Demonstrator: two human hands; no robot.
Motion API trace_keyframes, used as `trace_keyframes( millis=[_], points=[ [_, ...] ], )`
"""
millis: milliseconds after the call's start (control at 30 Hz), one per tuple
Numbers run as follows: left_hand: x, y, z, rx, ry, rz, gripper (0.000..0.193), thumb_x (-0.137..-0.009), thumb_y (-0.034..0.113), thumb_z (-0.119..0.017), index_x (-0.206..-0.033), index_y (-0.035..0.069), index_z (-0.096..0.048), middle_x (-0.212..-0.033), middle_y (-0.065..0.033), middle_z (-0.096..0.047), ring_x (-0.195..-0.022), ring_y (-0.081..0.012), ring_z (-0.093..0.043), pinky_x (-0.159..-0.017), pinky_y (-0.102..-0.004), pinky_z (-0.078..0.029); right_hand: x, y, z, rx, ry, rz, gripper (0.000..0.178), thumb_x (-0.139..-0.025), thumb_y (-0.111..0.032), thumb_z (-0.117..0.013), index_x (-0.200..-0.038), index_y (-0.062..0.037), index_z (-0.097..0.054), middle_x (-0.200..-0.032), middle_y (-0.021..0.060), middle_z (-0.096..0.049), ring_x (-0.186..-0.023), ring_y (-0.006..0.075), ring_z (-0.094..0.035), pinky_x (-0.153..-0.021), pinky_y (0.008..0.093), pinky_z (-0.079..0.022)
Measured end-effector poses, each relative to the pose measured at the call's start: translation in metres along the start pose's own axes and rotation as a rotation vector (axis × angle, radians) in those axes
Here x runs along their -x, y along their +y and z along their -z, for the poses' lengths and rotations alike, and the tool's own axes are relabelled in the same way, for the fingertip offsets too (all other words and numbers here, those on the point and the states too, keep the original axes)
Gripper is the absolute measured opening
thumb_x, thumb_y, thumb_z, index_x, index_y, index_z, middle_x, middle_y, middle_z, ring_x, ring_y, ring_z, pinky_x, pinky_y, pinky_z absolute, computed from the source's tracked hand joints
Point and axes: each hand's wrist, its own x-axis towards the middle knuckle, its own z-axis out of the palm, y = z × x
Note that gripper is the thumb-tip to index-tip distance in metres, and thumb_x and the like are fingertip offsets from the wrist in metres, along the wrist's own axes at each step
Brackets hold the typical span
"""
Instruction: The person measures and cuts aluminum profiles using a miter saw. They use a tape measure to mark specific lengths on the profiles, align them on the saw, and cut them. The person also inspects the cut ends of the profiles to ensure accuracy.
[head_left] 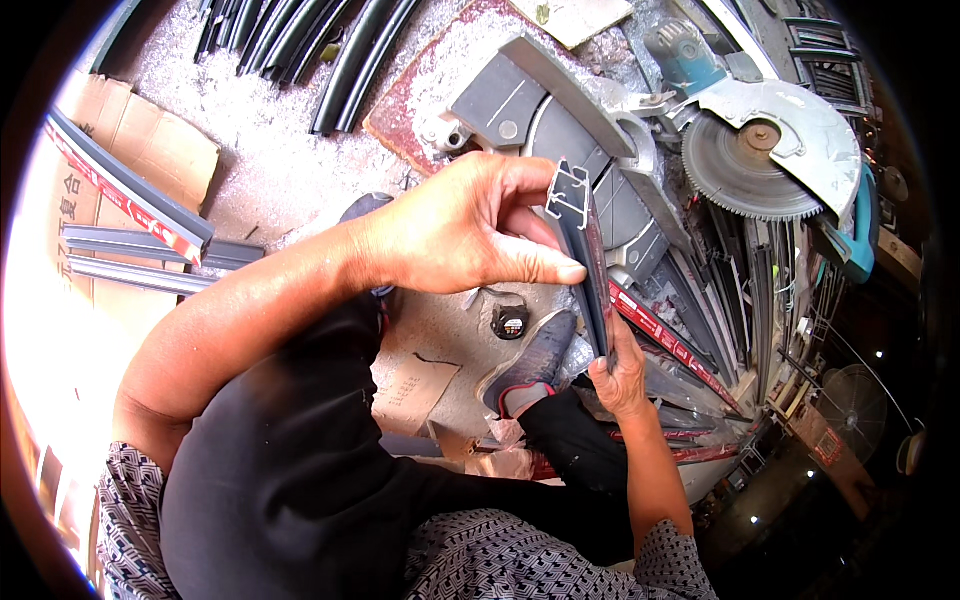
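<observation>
A short dark-grey aluminium profile (585,262) is held up in front of me, its hollow, slotted end pointing away. My left hand (480,225) grips it near that far end, thumb along one face and fingers behind. At the near end my right hand (622,372) is closed round the profile, with the thumb on its side. Just beyond the profile stands a mitre saw, its toothed blade (735,170) raised to the right. Its grey base and fence (565,90) lie behind my hands.
Long profiles with red film (680,345) fan out at the right, beside the saw. More profiles (165,245) rest on cardboard (160,140) at the left. Black curved strips (365,65) lie at the back. A tape measure (510,318) sits on the floor near my shoe (535,360).
</observation>
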Motion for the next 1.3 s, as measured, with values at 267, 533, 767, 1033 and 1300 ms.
trace_keyframes(
  millis=[267, 533, 767, 1033, 1300],
  points=[
    [0.001, -0.002, 0.000, 0.035, -0.022, 0.018, 0.047, -0.090, 0.003, -0.081, -0.132, 0.001, -0.062, -0.114, -0.0026, -0.073, -0.104, -0.0078, -0.068, -0.090, -0.0262, -0.058, -0.002, -0.001, -0.001, 0.026, 0.017, 0.029, 0.087, -0.098, -0.066, -0.059, -0.156, -0.0030, -0.044, -0.135, 0.0256, -0.062, -0.120, 0.0382, -0.064, -0.102, 0.0439, -0.051],
    [0.001, 0.000, -0.001, -0.008, -0.010, 0.052, 0.047, -0.090, 0.004, -0.082, -0.133, 0.001, -0.062, -0.112, -0.0018, -0.074, -0.100, -0.0063, -0.068, -0.087, -0.0244, -0.058, -0.002, 0.000, 0.001, -0.001, -0.022, -0.001, 0.084, -0.098, -0.065, -0.060, -0.154, -0.0031, -0.048, -0.111, 0.0203, -0.065, -0.095, 0.0312, -0.064, -0.088, 0.0395, -0.052],
    [0.000, -0.001, -0.001, -0.024, -0.007, 0.016, 0.047, -0.089, 0.005, -0.083, -0.132, 0.001, -0.063, -0.112, -0.0011, -0.074, -0.098, -0.0050, -0.067, -0.084, -0.0235, -0.057, -0.002, -0.004, -0.001, 0.047, 0.057, 0.018, 0.086, -0.097, -0.066, -0.061, -0.156, -0.0055, -0.047, -0.116, 0.0196, -0.066, -0.098, 0.0303, -0.065, -0.089, 0.0403, -0.052],
    [0.002, -0.003, 0.000, -0.076, 0.008, 0.073, 0.050, -0.090, 0.005, -0.083, -0.135, 0.002, -0.061, -0.113, -0.0011, -0.073, -0.100, -0.0054, -0.066, -0.085, -0.0245, -0.057, -0.001, -0.001, -0.006, 0.028, 0.064, 0.035, 0.087, -0.095, -0.064, -0.066, -0.155, -0.0045, -0.046, -0.125, 0.0236, -0.066, -0.109, 0.0361, -0.067, -0.098, 0.0446, -0.052],
    [0.003, 0.001, -0.003, -0.108, -0.059, 0.059, 0.055, -0.089, 0.003, -0.082, -0.138, 0.001, -0.056, -0.116, -0.0033, -0.072, -0.109, -0.0110, -0.066, -0.095, -0.0314, -0.057, -0.002, -0.006, -0.016, 0.204, 0.125, 0.013, 0.051, -0.089, -0.010, -0.075, -0.134, 0.0009, -0.053, -0.111, 0.0248, -0.067, -0.098, 0.0446, -0.069, -0.087, 0.0478, -0.054]
  ],
)
